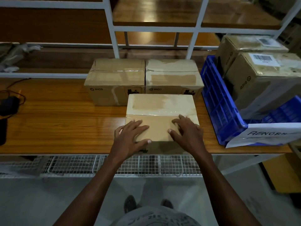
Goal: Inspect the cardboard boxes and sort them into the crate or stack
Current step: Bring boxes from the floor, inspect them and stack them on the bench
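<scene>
Head cam: near box (pixel 161 115) sits on the surface (pixel 61 121), both hands flat on its lid, left hand (pixel 130 136) and right hand (pixel 187 131), grip spread, clamping nothing. I'd check tape and corners first, then go crate (pixel 218 101) or stack

Five cardboard boxes (pixel 160 116), one blue crate (pixel 218 105), two hands (pixel 130 137).

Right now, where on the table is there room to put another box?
Bare tabletop lies left of the front box, up to the black cables. The right is crowded: the blue crate sits close beside it.
</scene>
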`<state>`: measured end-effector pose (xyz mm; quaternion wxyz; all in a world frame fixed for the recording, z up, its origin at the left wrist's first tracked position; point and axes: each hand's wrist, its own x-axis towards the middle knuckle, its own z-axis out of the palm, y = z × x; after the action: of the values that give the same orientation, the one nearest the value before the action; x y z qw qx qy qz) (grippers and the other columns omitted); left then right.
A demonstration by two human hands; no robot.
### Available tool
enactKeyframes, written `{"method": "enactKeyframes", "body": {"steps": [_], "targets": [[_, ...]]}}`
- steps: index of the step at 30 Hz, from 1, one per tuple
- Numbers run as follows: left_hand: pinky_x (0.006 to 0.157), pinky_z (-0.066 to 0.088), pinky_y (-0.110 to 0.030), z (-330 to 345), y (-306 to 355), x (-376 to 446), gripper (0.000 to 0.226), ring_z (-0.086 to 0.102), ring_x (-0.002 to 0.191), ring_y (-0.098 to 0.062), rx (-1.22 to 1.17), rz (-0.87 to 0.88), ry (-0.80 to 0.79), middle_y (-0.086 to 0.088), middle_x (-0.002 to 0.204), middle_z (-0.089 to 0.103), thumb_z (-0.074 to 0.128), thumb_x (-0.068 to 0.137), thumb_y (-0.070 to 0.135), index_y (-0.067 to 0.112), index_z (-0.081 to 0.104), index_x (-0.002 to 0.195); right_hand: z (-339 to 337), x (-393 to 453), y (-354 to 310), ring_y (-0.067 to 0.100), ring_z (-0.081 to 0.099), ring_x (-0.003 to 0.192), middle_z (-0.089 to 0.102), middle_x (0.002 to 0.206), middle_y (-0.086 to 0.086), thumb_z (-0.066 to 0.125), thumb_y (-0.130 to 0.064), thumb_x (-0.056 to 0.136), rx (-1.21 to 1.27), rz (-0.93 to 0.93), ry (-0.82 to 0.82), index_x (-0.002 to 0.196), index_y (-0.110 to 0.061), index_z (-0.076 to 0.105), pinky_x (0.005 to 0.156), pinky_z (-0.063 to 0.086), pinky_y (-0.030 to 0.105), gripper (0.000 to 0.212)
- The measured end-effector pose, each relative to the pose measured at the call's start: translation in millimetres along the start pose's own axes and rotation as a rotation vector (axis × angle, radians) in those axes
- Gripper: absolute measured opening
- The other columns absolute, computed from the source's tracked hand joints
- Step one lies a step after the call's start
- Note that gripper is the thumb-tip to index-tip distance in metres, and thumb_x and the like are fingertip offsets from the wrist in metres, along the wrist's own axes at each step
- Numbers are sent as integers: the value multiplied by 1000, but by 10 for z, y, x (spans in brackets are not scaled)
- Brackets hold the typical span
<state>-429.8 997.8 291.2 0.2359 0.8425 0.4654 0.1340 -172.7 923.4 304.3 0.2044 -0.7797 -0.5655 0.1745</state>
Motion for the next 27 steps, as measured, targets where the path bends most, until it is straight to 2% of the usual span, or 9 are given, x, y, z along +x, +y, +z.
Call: {"method": "enactKeyframes", "body": {"steps": [3, 5, 7, 10, 14, 16, 21, 24, 27], "targets": [[116, 9, -57, 22, 39, -51, 64, 2, 156, -16, -15, -89, 21, 18, 168, 18, 56, 84, 79, 57, 46, 144, -25, -125, 18, 31, -5, 160, 17, 173, -7, 57, -68, 94, -50, 113, 1, 146, -48, 50, 121, 0, 63, 56], [117, 9, -63, 45, 63, -93, 71, -7, 157, -28, -47, -190, 36, 15, 171, 9, 54, 78, 85, 59, 44, 144, -29, -190, 45, 39, -17, 157, 7, 175, -6, 58, -73, 91, -25, 198, 4, 148, -51, 47, 120, 0, 67, 63], [118, 22, -66, 67, 94, -129, 84, 4, 157, -33, -112, -232, 63, 12, 171, 7, 50, 72, 93, 55, 44, 146, -27, -218, 78, 44, -9, 157, 3, 175, -7, 60, -74, 89, 38, 220, -10, 150, -51, 46, 119, 12, 69, 66], [107, 47, -60, 94, 107, -136, 87, 27, 152, -29, -218, -223, 105, 9, 171, 14, 52, 70, 89, 46, 51, 146, -38, -218, 110, 44, 19, 153, 8, 174, -6, 68, -67, 88, 118, 188, 11, 148, -45, 51, 117, 34, 63, 66], [106, 49, -59, 19, 130, -114, 78, 34, 148, -25, -238, -191, 147, 5, 167, 25, 68, 75, 78, 37, 58, 142, -126, -182, 124, 39, 34, 148, 20, 171, -2, 77, -62, 81, 202, 130, 38, 138, -40, 63, 108, 47, 59, 63], [103, 51, -53, -88, 198, -85, 74, 40, 142, -22, -224, -186, 219, 2, 164, 30, 67, 75, 73, 33, 62, 137, -234, -151, 86, 36, 38, 146, 24, 170, -2, 78, -60, 82, 207, 96, 65, 135, -40, 64, 107, 49, 57, 59], [74, 57, -30, -475, 349, 91, 57, 52, 103, -6, -245, -142, 412, 0, 160, 36, 70, 86, 55, 30, 60, 136, -687, -13, -154, 18, 42, 141, 35, 161, -2, 77, -54, 85, 291, 2, 211, 134, -35, 64, 103, 45, 38, 54], [65, 54, -22, -664, 386, 241, 52, 50, 114, -11, -266, -128, 481, -1, 157, 37, 69, 93, 40, 30, 54, 141, -897, 111, -278, 8, 44, 127, 37, 156, -6, 79, -38, 89, 336, -37, 265, 137, -33, 62, 106, 44, 33, 51], [69, 60, -32, -789, 420, 379, 51, 52, 115, -14, -260, -128, 510, -2, 156, 36, 69, 95, 30, 29, 52, 143, -960, 244, -353, 4, 41, 127, 35, 157, -9, 78, -34, 90, 305, -28, 275, 139, -34, 59, 107, 42, 34, 53]]}}
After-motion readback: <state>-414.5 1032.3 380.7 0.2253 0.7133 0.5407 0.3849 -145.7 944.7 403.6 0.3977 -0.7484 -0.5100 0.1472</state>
